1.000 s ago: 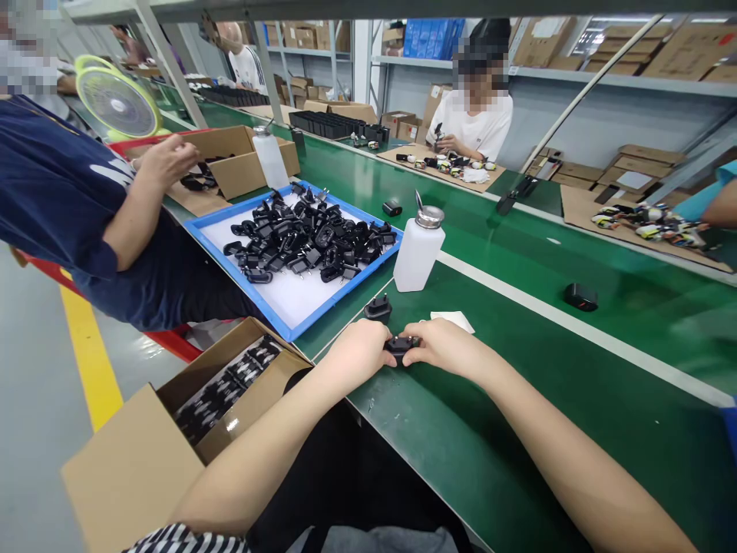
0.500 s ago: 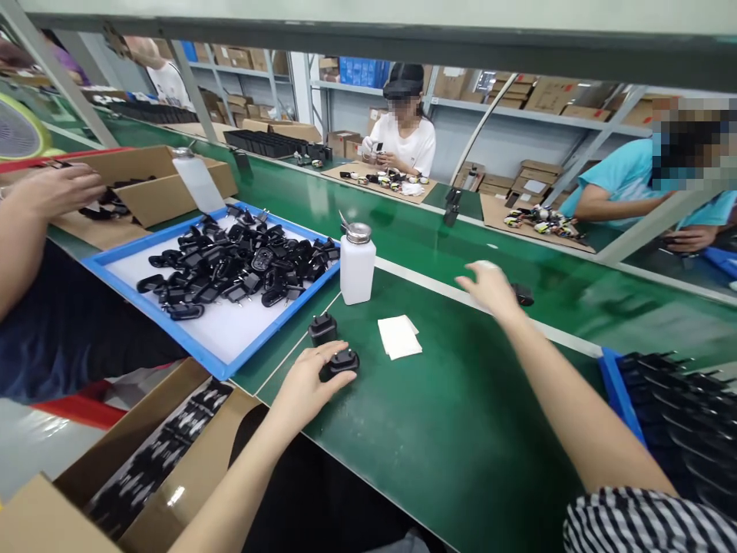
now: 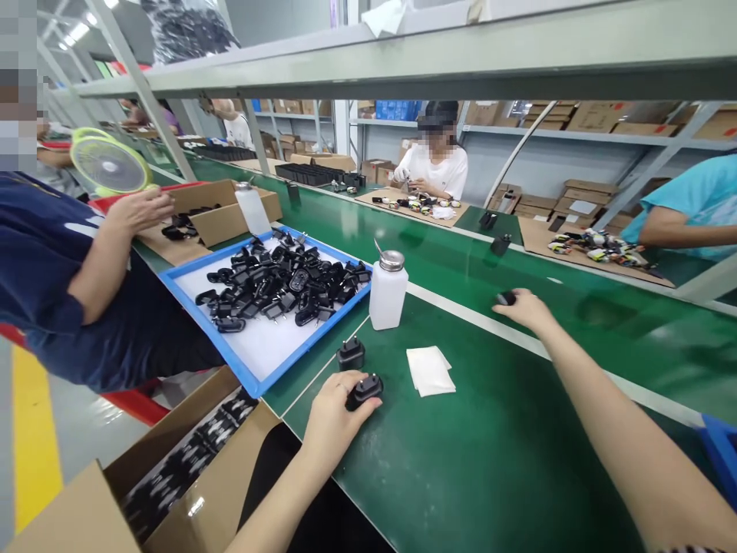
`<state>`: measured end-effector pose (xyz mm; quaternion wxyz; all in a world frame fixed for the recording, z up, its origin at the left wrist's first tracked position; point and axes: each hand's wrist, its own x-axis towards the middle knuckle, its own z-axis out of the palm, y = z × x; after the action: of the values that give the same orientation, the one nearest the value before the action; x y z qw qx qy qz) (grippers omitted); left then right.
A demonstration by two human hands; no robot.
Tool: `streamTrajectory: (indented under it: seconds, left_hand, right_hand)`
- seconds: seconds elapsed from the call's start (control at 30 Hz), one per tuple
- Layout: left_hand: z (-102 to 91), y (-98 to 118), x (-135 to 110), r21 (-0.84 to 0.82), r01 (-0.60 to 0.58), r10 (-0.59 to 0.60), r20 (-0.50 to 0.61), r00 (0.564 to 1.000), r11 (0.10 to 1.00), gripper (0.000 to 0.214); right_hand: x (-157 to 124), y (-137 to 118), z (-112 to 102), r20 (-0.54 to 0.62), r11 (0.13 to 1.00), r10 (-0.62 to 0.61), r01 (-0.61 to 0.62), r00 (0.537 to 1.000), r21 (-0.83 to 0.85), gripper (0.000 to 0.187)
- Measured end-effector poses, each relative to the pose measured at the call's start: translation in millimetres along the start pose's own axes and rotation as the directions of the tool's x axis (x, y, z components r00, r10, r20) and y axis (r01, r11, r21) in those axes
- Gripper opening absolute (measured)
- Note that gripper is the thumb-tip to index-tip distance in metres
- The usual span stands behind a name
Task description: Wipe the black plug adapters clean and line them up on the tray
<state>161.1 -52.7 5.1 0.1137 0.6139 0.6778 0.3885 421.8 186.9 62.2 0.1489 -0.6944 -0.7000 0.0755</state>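
Big picture first: the green conveyor bench point(image 3: 489, 445) fills most of the lower frame, with a white stripe point(image 3: 454, 309) cutting across it from centre to lower right. Left of centre there's a blue tray point(image 3: 204, 332) piled with loose black plug parts point(image 3: 282, 288), and an open cardboard carton point(image 3: 74, 514) sits in the lower left corner. A co-worker in a dark blue shirt point(image 3: 40, 261) takes up the left edge and isn't involved here. Then there's a white dispenser bottle point(image 3: 388, 296) just right of the tray and a folded white wipe point(image 3: 429, 371) below it. Now the bit that matters: the left hand point(image 3: 334, 411), lower centre, has its fingers curled around a two-pin plug adapter point(image 3: 364, 390) resting on the bench, long axis running lower-left to upper-right in the frame, pins up. A second adapter point(image 3: 351, 354) stands upright just above it, apart from the fingers. The right hand point(image 3: 527, 307) is stretched out past the stripe at centre right, and a small black charger block point(image 3: 505, 298) lies at its fingertips, on their upper-left side. The fingers touch or cover it, but I honestly can't tell if they've closed on it. That block is right at the right hand and well apart from the left.
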Motion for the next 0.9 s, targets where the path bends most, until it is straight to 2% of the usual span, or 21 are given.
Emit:
streamTrajectory:
  seconds: [0.1, 0.2, 0.27, 0.37, 0.5, 0.6, 0.7, 0.8, 0.9]
  left_hand:
    - [-0.7, -5, -9, 0.082, -0.069, 0.078, -0.118, 0.990, 0.994, 0.025]
    - [-4.0, -17, -22, 0.169, -0.054, 0.092, -0.224, 0.970, 0.984, 0.030]
    - [-3.5, -27, -29, 0.211, -0.049, 0.111, -0.289, 0.951, 0.976, 0.028]
    - [4.0, -37, -34, 0.228, -0.057, 0.136, -0.348, 0.928, 0.972, 0.032]
    - [16.0, -38, -33, 0.162, 0.016, 0.044, -0.356, 0.933, 0.987, 0.045]
    - [15.4, -33, -34, 0.104, 0.083, -0.050, -0.288, 0.956, 0.991, 0.054]
    - [5.6, -28, -30, -0.028, 0.171, -0.173, -0.111, 0.979, 0.985, 0.073]
    - [-7.7, -25, -16, -0.200, 0.286, -0.272, 0.096, 0.958, 0.937, 0.101]
    - [-16.4, -24, 5, -0.264, 0.291, -0.232, 0.235, 0.944, 0.920, 0.122]
  right_hand:
    - [21, -63, 27, 0.029, 0.992, -0.123, 0.122, 0.992, 0.042, 0.034]
    - [42, -120, 50, 0.000, 0.980, -0.189, 0.189, 0.982, 0.063, 0.039]
    - [54, -148, 62, -0.017, 0.976, -0.208, 0.209, 0.978, 0.065, 0.040]
    - [71, -172, 73, 0.001, 0.977, -0.203, 0.203, 0.979, 0.068, 0.040]
    - [93, -178, 80, 0.116, 0.992, -0.119, 0.113, 0.986, 0.055, 0.042]
    - [96, -174, 78, 0.159, 0.991, -0.126, 0.118, 0.979, 0.058, 0.040]
    - [84, -166, 73, 0.130, 0.982, -0.171, 0.158, 0.977, 0.106, 0.041]
    - [65, -154, 63, 0.082, 0.975, -0.141, 0.124, 0.987, 0.182, 0.043]
    - [43, -136, 47, 0.026, 0.958, -0.055, 0.046, 0.998, 0.284, 0.048]
